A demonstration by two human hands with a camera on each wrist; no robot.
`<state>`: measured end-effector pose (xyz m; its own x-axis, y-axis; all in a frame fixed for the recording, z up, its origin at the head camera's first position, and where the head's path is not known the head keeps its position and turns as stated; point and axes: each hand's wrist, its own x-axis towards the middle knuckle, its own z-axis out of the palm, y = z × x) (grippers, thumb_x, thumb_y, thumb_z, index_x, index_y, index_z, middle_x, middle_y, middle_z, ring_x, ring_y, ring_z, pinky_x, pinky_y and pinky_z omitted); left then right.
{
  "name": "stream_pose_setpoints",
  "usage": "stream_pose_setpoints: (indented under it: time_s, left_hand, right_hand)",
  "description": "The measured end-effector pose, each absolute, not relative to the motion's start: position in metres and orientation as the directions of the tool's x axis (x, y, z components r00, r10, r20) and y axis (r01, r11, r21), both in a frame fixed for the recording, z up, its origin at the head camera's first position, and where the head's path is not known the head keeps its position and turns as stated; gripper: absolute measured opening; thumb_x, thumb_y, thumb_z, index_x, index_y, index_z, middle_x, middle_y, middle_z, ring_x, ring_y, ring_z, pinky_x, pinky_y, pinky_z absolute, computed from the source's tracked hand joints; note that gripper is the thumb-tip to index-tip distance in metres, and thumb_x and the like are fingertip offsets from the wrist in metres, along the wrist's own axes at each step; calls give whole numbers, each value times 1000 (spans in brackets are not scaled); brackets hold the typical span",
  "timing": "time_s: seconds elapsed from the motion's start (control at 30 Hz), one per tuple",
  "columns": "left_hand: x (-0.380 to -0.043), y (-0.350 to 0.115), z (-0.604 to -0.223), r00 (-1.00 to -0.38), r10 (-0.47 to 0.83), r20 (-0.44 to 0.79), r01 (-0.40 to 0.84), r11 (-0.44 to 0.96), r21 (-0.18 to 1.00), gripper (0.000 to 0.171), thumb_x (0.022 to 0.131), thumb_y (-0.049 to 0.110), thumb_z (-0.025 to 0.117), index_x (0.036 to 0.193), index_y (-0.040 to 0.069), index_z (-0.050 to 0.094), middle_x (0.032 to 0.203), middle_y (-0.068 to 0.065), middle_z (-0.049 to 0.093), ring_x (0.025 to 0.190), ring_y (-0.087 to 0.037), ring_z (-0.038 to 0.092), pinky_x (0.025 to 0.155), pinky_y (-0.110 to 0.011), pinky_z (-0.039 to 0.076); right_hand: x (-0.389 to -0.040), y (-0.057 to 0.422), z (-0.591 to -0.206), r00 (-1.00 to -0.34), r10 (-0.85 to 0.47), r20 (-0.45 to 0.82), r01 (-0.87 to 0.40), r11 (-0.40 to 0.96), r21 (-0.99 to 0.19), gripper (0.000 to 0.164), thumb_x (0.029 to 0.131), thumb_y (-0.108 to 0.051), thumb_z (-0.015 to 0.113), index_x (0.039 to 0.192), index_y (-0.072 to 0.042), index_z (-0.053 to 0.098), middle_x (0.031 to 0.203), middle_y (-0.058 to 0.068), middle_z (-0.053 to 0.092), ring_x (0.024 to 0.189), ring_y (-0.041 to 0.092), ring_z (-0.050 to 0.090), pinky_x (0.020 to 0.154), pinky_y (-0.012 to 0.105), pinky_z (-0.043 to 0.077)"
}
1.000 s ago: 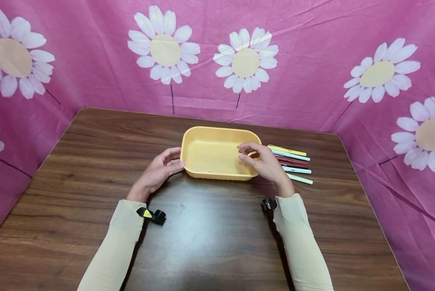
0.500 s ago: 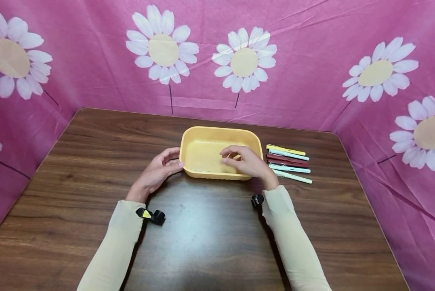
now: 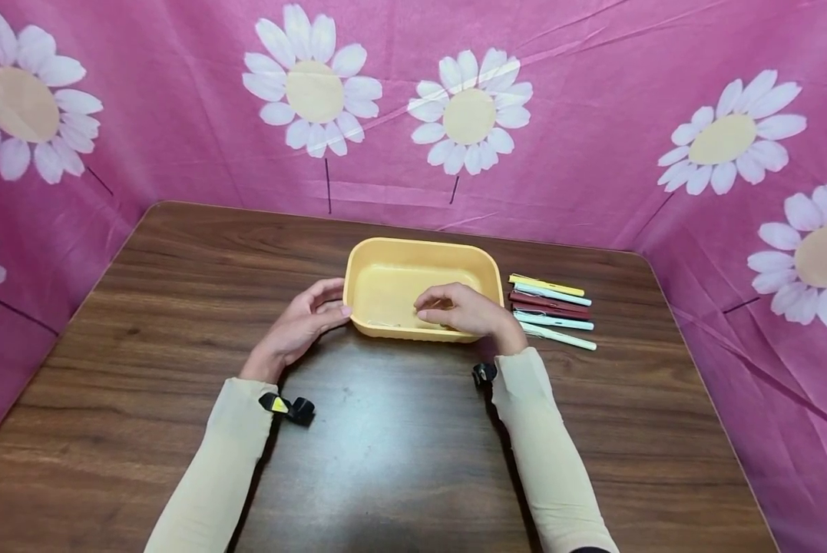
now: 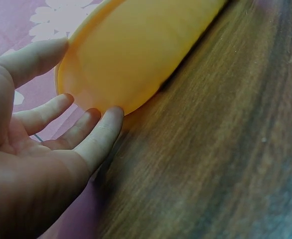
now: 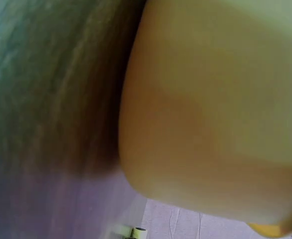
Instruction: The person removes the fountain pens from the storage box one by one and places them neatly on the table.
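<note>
A yellow rectangular tub [image 3: 385,288] stands near the back of the table. My left hand [image 3: 302,326] is at its left end, thumb near the front corner and fingers spread behind. In the left wrist view, the fingertips [image 4: 113,113] of this hand meet the tub's outer wall [image 4: 131,55]. My right hand [image 3: 461,309] reaches over the front right rim, with bent fingers and thumb close together inside the tub. I cannot tell whether it holds anything. The tub's outside fills most of the right wrist view, hiding those fingers.
Several pens [image 3: 550,302] in yellow, light blue, dark red and pale green lie side by side right of the tub. The brown wooden table [image 3: 385,461] has pink flowered cloth [image 3: 579,115] hanging around its back and sides.
My right hand has moved left from the tub's right rim to over its middle and dipped slightly lower, uncovering the pens' left ends. My left hand and the tub stay in place.
</note>
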<state>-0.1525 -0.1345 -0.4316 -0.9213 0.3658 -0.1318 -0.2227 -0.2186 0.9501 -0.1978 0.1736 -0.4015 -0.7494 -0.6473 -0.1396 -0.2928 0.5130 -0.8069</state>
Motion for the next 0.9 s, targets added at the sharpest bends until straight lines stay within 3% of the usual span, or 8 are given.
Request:
stream_pose_setpoints:
  time_s: [0.37,0.9]
  left_hand:
    - [-154,-136,-434,-922,364,-131,-223,-224,949,61,97,-8,57,151,-10,28,147,-33,36,117,-25,57,94,-23,53]
    - [-152,-134,-432,-921,364,-140,-234,-228,945,61,97,-7,58,151,-8,31,146,-31,38,114,-23,57,95,-25,54]
  right_hand:
    - [-197,173,-396,-706,-675,-212,-213,489,-846,24,101,-17,63,119,-1,70,109,9,71,95,23,68,81,37,58]
    - [-200,176,-400,-649,-727,-225,-305,519,-798,19,100,-19,65,112,-7,74,105,0,73,96,15,64,89,33,53]
